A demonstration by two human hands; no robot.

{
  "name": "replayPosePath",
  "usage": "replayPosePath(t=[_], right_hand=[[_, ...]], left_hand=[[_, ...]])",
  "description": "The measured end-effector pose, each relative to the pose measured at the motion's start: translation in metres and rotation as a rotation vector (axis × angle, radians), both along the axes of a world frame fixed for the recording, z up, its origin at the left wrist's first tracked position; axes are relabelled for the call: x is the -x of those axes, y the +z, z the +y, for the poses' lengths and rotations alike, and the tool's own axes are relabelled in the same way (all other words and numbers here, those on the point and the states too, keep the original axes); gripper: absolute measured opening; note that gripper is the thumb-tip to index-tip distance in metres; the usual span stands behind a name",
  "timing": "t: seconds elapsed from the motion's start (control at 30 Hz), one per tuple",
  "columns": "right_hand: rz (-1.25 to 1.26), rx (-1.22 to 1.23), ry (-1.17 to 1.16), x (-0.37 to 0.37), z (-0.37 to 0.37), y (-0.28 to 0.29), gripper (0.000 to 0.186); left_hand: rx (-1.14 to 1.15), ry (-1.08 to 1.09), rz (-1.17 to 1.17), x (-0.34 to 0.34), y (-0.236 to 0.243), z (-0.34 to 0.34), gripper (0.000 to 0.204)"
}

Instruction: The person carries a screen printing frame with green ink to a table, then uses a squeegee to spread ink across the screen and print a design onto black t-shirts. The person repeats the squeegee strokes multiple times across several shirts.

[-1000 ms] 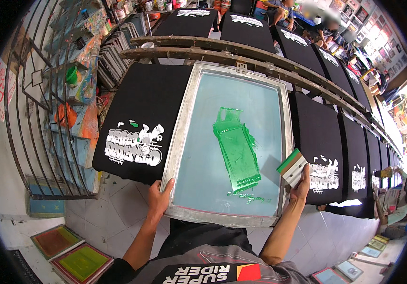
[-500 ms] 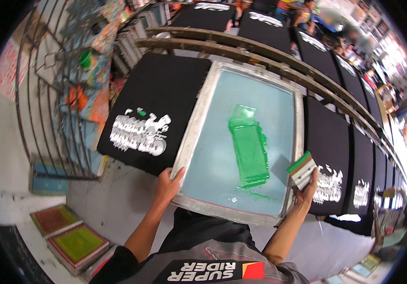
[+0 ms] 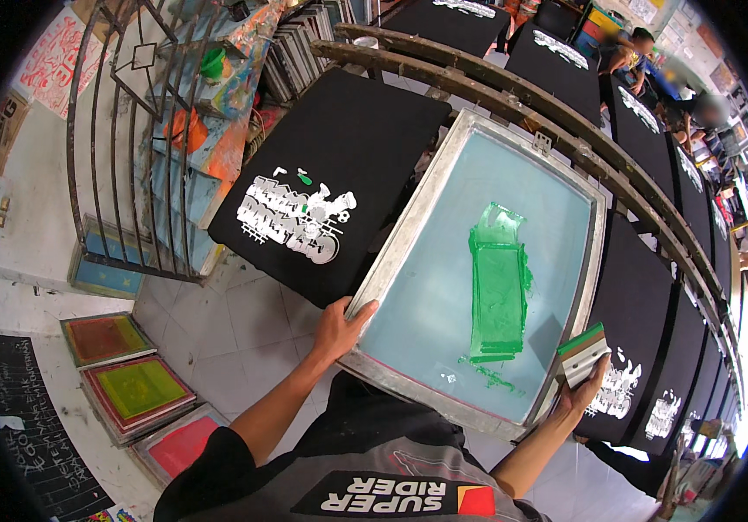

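My left hand grips the lower left corner of a silkscreen frame, thumb on top and fingers underneath. The pale blue mesh carries a thick band of green ink, with smears below it. At the frame's lower right side, my right hand is closed round a squeegee with a wooden and white handle and a green edge. That hand also lies against the frame; its grip there is partly hidden. Left of the frame lies a black shirt with a white print and small green patches.
More black printed shirts lie in a row to the right. Wooden rails run behind the frame. A metal railing and paint-stained steps stand at left. Several coloured screens rest on the floor. People sit far right.
The view has swung left, so the scene sits further right. The frame appears slightly further from the left shirt, showing more of its right edge. Both hands keep their holds.
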State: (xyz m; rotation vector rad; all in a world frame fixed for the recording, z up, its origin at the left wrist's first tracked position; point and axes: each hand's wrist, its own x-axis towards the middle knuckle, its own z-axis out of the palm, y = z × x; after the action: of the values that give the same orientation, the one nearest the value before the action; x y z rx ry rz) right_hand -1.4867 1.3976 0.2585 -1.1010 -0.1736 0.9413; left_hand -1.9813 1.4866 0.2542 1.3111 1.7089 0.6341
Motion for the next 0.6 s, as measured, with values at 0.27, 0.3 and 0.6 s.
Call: replayPosePath(t=[0.27, 0.3, 0.6], right_hand=[[-0.003, 0.03, 0.019, -0.013, -0.007, -0.001, 0.048], [-0.007, 0.036, -0.003, -0.013, -0.006, -0.001, 0.049], [0.011, 0.035, 0.011, -0.018, -0.002, -0.012, 0.049]], left_hand=[[-0.014, -0.008, -0.007, -0.008, -0.003, -0.002, 0.064], [0.003, -0.013, 0.004, -0.009, -0.001, -0.001, 0.064], [0.011, 0.028, -0.041, -0.012, -0.004, -0.001, 0.062]])
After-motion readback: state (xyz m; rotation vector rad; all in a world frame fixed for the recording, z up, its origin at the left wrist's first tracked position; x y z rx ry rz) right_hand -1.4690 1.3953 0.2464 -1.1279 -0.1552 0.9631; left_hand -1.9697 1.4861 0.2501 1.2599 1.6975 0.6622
